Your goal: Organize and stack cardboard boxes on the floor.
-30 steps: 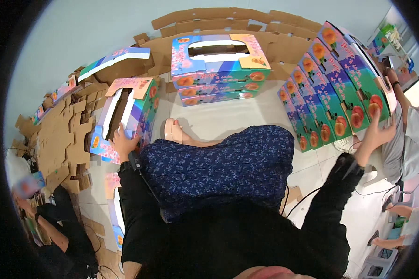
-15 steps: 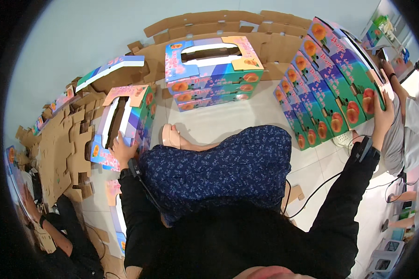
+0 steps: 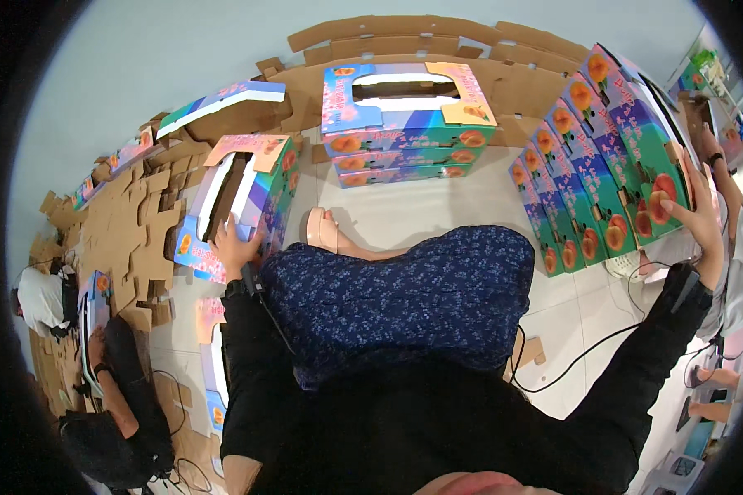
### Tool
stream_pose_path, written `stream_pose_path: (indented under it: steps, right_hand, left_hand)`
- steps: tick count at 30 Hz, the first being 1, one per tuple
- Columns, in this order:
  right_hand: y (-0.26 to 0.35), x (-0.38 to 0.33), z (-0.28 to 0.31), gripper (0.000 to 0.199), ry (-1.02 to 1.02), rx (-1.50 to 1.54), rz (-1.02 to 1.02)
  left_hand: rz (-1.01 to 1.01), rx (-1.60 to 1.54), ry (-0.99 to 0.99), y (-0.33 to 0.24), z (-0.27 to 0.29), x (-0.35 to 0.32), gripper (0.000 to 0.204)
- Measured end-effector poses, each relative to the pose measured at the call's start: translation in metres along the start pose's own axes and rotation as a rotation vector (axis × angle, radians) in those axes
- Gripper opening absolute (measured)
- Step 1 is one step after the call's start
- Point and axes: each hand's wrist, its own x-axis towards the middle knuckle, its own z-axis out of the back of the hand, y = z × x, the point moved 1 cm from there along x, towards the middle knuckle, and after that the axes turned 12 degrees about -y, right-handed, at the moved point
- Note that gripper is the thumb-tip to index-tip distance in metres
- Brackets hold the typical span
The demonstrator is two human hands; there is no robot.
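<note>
On the left, a fruit carton printed with peaches in pink, blue, purple and green stands beside my knee, with a long slot in its top. My left hand rests on its near end, fingers spread over the rim of the slot. To the right rises a tall stack of matching cartons. My right hand lies against the near corner of the topmost one, its fingers stretched along the top and the thumb apart on the printed side. Both hands look open.
Ahead is another stack of cartons by the wall. Flattened brown cardboard covers the floor at left, where a co-worker's arm touches a carton. Another person is at right. A black cable crosses the floor.
The view has shifted a little. My right hand has turned at the top carton's corner, its thumb now spread over the printed side. My left hand stays on the left carton.
</note>
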Motion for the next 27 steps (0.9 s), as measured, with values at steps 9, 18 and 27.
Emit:
stream_pose_path:
  steps: [9,18,27]
  right_hand:
    - [-0.004,-0.005,-0.015,0.071,-0.150,-0.056,-0.028]
    - [0.101,-0.044,0.004,0.069,-0.106,0.159,0.098]
    - [0.170,-0.067,0.008,0.065,-0.006,0.284,0.186]
  left_hand:
    - [-0.020,-0.506,-0.376,0.003,0.014,0.003,0.054]
    - [0.148,-1.068,0.002,-0.051,0.075,0.016,0.032]
    - [0.085,-1.890,0.973,-0.246,0.119,-0.006,0.066]
